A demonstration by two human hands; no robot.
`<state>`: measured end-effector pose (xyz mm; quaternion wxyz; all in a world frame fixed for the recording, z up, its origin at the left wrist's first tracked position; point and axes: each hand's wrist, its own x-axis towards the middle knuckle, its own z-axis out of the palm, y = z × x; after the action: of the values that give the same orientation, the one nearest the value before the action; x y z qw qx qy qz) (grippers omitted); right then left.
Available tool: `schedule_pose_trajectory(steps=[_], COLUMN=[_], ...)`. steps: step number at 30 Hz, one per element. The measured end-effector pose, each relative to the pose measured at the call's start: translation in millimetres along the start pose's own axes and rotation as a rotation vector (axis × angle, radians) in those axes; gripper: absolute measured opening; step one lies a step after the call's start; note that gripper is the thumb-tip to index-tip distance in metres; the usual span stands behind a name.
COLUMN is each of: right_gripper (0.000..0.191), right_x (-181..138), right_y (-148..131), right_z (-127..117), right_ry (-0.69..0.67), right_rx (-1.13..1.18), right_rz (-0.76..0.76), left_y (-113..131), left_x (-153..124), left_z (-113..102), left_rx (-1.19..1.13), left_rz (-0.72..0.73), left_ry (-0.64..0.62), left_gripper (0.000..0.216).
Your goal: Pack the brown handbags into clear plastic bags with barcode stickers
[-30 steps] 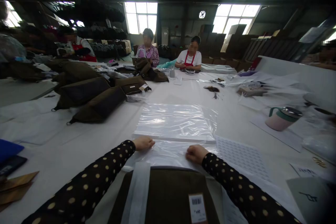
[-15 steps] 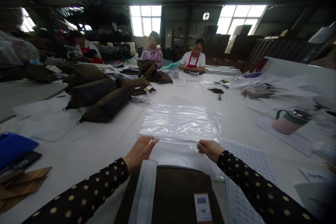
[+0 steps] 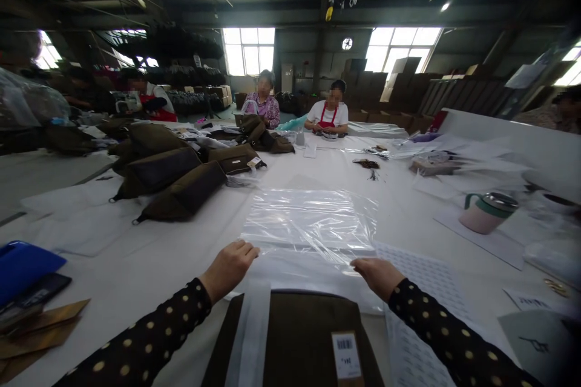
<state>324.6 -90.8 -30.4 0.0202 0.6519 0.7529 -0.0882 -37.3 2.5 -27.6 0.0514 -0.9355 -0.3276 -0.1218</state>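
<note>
A clear plastic bag [image 3: 308, 217] lies flat on the white table, its surface wrinkled and shiny. At its near left edge my left hand [image 3: 231, 266] pinches the film between thumb and fingers. My right hand [image 3: 376, 275] grips the film at the near right side, fingers closed. Just below the hands, close to my body, is a dark olive fabric bag [image 3: 304, 338] with a white barcode tag [image 3: 346, 355] on its front. A pale whitish strip [image 3: 249, 332] runs down over its left part. The fingertips' far sides are hidden.
Several olive bags [image 3: 181, 187] are heaped at the left. A pink mug [image 3: 488, 213] with a green handle stands at the right, beyond a printed sheet [image 3: 422, 290]. A blue object [image 3: 29, 269] and brown paper [image 3: 43, 326] lie far left. Co-workers sit across the table.
My hands have moved apart, the left one leftward and the right one slightly rightward and down. My left fingers have closed on the film. The view has tilted up a little.
</note>
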Motion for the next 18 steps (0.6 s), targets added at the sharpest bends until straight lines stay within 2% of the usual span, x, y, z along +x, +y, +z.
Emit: schedule_pose_trajectory(steps=[2,5,11,14,16,18], right_gripper=[0.022,0.007,0.022,0.037,0.047,0.046], right_x=[-0.9,8.5,31.0,31.8,30.0,27.1], right_y=[-2.4,-10.6,-12.8,-9.1,-6.8,-3.1], right_z=[2.3,4.2,6.9,7.7,8.3,9.9], right_ry=[-0.047,-0.054,-0.086,-0.096,-0.042,0.031], right_rx=[-0.073,-0.113,-0.209,-0.201,-0.168,-0.116], right_rz=[0.018,0.022,0.072,0.094,0.104,0.124], left_y=[-2.3,-6.5,-16.7,-21.9,-24.8,-26.7], left_x=[-3.1,6.3,31.2,30.4,25.0,16.9], left_z=[-5.5,-3.1,11.9,13.6,13.5,13.7], left_rx=[-0.07,-0.181,-0.249,-0.307,-0.349,-0.42], left_rz=[-0.077,-0.21,-0.185,-0.246,-0.34,-0.433], left_ry=[-0.068,-0.143,-0.29,-0.263,-0.183,-0.091], left_gripper=[0.016,0.018,0.039,0.042,0.041,0.035])
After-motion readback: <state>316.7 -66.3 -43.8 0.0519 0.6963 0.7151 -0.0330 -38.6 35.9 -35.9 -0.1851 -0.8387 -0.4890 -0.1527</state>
